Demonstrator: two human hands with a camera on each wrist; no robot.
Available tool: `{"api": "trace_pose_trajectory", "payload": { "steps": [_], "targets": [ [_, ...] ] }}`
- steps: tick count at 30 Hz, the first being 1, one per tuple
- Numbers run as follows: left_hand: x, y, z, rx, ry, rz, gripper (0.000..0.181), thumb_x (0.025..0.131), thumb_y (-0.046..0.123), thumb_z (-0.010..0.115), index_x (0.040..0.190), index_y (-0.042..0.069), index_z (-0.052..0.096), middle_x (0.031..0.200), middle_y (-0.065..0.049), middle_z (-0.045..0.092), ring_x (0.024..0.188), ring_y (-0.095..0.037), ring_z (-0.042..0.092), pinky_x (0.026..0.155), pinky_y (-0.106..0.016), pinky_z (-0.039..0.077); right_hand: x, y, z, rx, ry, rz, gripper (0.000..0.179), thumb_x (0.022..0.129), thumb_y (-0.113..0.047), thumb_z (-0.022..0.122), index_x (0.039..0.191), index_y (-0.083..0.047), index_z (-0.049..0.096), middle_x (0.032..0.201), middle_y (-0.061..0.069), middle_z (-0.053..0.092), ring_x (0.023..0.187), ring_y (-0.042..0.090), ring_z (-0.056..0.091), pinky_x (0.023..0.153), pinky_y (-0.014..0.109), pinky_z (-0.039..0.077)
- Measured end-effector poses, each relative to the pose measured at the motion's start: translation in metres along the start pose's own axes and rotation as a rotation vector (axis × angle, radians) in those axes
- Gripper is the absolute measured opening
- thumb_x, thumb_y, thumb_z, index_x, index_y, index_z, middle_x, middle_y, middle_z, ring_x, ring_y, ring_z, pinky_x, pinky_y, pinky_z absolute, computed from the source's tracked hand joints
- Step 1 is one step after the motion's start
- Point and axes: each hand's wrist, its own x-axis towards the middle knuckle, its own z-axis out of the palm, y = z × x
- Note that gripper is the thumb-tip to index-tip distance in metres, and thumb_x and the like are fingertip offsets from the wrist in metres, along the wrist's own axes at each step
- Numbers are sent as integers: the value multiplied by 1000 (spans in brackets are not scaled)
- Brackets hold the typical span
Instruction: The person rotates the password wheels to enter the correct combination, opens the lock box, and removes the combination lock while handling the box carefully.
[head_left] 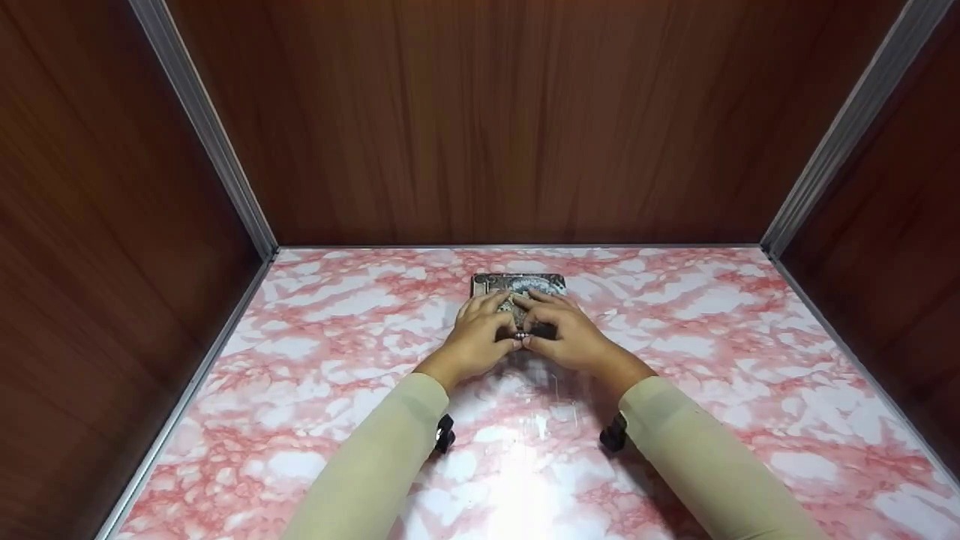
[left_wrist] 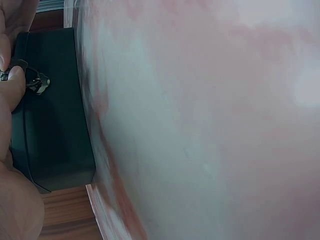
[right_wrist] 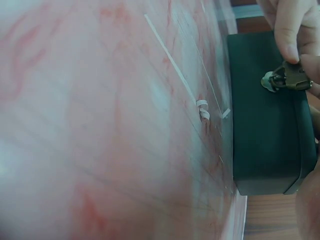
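A small dark green box [left_wrist: 55, 125] with a patterned lid [head_left: 536, 281] stands on the table in front of both hands. From the metal clasp [right_wrist: 268, 81] on its front hangs a bronze-coloured padlock [right_wrist: 297, 76], its shackle passed through the clasp. My left hand [head_left: 480, 337] pinches the padlock from the left, thumb at its lower side, other fingers over the lid. From the right, my right hand [head_left: 568, 336] pinches it too, fingertips of both hands nearly meeting. In the head view the fingers hide most of the padlock and the front of the lid.
The table [head_left: 337, 352] has a red and white marbled top. Brown wood-grain panels [head_left: 525, 120] with metal edge strips [head_left: 847, 112] enclose it at the back and sides. Dark wrist devices [head_left: 613, 433] sit under both sleeves.
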Motion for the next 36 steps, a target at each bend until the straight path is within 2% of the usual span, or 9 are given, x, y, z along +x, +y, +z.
{"api": "trace_pose_trajectory", "payload": {
  "steps": [9,21,29,36],
  "targets": [
    [0,0,1,-1,4,-2,21,105,38,79,100,19,72,186,-8,37,177,-35,23,147,-57,7,0,2,2,2,11,15,21,94,-28,82,109,-15,77,173,3,57,170,42,41,140,73,22],
    [-1,0,0,-4,-2,1,20,105,39,79,102,19,73,187,-8,36,177,-35,22,147,-57,6,0,1,1,11,9,0,16,95,-25,81,106,-15,76,173,6,58,170,44,40,140,75,21],
    [-2,0,0,4,1,7,23,106,42,77,101,20,73,187,-8,35,177,-34,22,147,-56,7,0,-1,1,3,9,-12,15,95,-26,80,106,-17,77,172,6,58,168,47,42,137,83,12],
    [-1,1,-1,-2,6,3,20,105,38,79,101,20,72,187,-7,36,177,-34,22,147,-57,7,0,1,1,0,7,4,15,95,-25,80,106,-16,76,174,3,56,170,44,41,140,77,14]
  ]
}}
